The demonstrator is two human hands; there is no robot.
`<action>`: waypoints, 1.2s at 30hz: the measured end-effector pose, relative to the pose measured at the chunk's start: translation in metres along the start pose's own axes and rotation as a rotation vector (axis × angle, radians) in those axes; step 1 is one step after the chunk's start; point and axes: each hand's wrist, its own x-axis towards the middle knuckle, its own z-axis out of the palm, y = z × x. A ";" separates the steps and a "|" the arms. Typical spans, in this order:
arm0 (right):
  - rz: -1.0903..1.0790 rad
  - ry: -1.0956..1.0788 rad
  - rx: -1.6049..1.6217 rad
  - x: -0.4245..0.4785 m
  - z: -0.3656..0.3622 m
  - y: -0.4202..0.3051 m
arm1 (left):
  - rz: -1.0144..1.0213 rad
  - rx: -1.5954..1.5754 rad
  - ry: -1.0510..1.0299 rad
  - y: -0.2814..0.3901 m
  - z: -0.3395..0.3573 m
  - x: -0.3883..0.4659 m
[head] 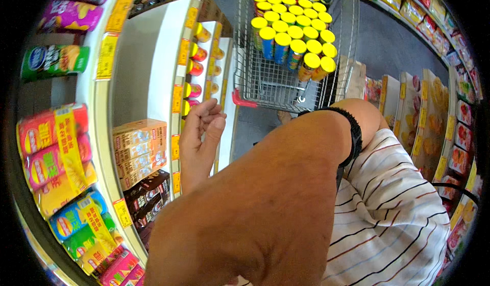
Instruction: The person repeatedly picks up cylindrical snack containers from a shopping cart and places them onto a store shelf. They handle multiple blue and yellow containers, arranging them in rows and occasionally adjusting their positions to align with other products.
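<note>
My left hand [203, 138] is raised beside the shelves on the left, fingers loosely curled and thumb apart, with nothing in it. Just past its fingertips, small jars with yellow lids [195, 68] line a narrow tier of shelf. A large bare forearm [264, 194], apparently my right, crosses close before the camera and hides the left wrist. A black textured band [354, 133] circles that arm near its bend. My right hand is out of view. Ahead is a wire shopping cart [264, 91] holding several upright canisters with yellow lids [296, 31].
Left shelves hold banded multipacks of snacks [57, 152], a green snack canister [55, 61] on its side and stacked drink cartons [139, 152]. Yellow price tags [107, 56] run along the edges. Packaged goods [459, 159] fill the right shelves. Grey floor [394, 37] shows beyond the cart.
</note>
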 end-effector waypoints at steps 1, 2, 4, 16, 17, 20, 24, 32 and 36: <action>0.012 0.040 -0.006 -0.010 -0.004 -0.002 | 0.004 0.010 -0.010 0.006 0.007 0.006; 0.023 0.065 -0.002 -0.019 -0.011 -0.001 | -0.016 0.024 0.003 0.009 0.012 0.010; 0.112 0.193 0.001 -0.044 -0.025 0.004 | -0.364 -0.100 0.097 0.030 0.027 0.028; 1.421 1.263 -1.123 -0.446 -0.074 0.123 | -0.042 0.109 -0.030 -0.011 0.029 0.044; 1.495 1.222 -1.163 -0.462 -0.065 0.134 | -0.061 0.114 -0.036 -0.012 0.030 0.046; 1.733 1.247 -1.114 -0.468 -0.042 0.151 | -0.087 0.112 -0.060 -0.021 0.032 0.051; 1.896 1.204 -1.099 -0.483 -0.025 0.167 | -0.104 0.136 -0.083 -0.019 0.038 0.057; 1.911 1.177 -1.162 -0.491 -0.018 0.180 | -0.156 0.092 -0.088 -0.038 0.050 0.057; 1.991 1.065 -1.111 -0.473 -0.016 0.176 | -0.167 0.115 -0.103 -0.036 0.055 0.057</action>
